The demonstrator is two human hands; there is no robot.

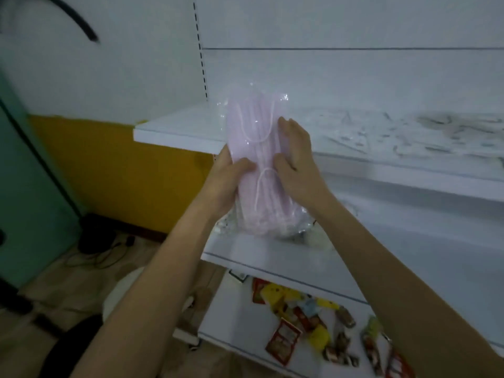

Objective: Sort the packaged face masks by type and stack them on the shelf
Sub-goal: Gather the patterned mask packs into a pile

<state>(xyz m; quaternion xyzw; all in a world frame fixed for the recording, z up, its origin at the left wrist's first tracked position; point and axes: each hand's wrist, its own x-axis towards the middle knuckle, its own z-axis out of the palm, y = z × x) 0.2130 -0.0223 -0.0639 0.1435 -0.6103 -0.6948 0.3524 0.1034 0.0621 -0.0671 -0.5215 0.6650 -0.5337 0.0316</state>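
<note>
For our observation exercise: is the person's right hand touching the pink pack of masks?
Touching. The head view shows the right hand with fingers and thumb lying on the pink pack of masks.

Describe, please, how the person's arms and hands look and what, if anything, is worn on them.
The left hand and right hand are bare: no gloves or rings show. The left forearm and right forearm are uncovered up to the picture's edge, with no sleeve, watch or bracelet visible. Blur hides any finer marks.
</note>
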